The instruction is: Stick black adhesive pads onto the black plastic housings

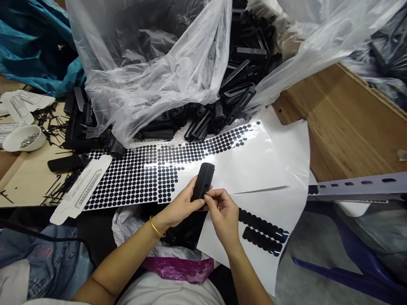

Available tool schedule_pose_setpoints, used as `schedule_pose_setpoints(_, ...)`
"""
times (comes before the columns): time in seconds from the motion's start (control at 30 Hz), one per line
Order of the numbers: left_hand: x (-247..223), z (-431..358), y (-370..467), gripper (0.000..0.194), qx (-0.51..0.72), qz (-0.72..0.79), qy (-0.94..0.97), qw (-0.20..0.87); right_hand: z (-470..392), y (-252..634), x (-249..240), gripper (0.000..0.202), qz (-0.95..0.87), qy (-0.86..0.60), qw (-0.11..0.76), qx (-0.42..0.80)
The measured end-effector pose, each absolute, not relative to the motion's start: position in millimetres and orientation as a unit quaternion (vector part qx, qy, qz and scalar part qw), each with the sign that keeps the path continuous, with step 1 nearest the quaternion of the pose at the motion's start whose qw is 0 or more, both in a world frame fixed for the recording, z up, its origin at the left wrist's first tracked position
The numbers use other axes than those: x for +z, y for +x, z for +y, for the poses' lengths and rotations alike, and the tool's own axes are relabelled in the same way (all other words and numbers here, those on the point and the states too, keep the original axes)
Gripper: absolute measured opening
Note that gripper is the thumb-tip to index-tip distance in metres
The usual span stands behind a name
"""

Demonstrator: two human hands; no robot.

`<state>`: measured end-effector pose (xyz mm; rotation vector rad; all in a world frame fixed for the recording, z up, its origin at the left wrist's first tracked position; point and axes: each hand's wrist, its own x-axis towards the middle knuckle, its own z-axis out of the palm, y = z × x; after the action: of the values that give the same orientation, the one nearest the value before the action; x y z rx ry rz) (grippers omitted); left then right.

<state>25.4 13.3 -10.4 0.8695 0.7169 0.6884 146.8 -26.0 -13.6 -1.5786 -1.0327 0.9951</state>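
My left hand is closed around a black ribbed plastic piece, held upright and slightly tilted over the front edge of the white sheets. My right hand pinches at the lower end of that piece, by a small round spot; whether something small is between the fingertips is hidden. Behind the hands lies a white sheet with rows of black round stickers, partly bare on its right. Another white sheet hangs over the edge at the right, with two strips of black dots near my right forearm.
Clear plastic bags spill black plastic parts at the back. At left are a flat printed carton, a white bowl of small metal pieces and scattered black sticks. A wooden board and a perforated metal bar stand right.
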Motion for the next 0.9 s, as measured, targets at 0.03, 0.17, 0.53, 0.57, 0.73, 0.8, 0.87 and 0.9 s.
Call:
schedule_pose_setpoints(0.03,-11,14,25,0.066,0.319,0.328,0.428,0.779,-26,147,-14,0.012,-0.427,-0.649,0.480,0.407)
schedule_pose_setpoints(0.17,-13,16,20,0.071,0.305,0.325,0.503,0.741,-26,146,-14,0.011,-0.440,-0.648,0.477,0.398)
schedule_pose_setpoints(0.53,-20,9,15,0.071,0.274,0.275,0.396,0.832,-23,156,-15,0.017,-0.479,-0.683,0.478,0.275)
schedule_pose_setpoints(0.57,-18,7,12,0.072,0.262,0.265,0.388,0.843,-23,160,-16,0.017,-0.462,-0.685,0.492,0.275)
schedule_pose_setpoints(0.73,-1,15,-15,0.072,0.182,0.251,0.540,0.783,-23,180,-15,0.017,-0.418,-0.684,0.521,0.293)
schedule_pose_setpoints(0.8,3,33,-26,0.062,0.178,0.316,0.622,0.694,-24,183,-14,0.015,-0.420,-0.684,0.513,0.305)
schedule_pose_setpoints(0.87,2,61,-35,0.049,0.241,0.448,0.674,0.537,-23,181,-13,0.014,-0.432,-0.677,0.506,0.315)
schedule_pose_setpoints(0.9,0,79,-38,0.047,0.279,0.512,0.691,0.426,-23,178,-12,0.013,-0.442,-0.672,0.502,0.318)
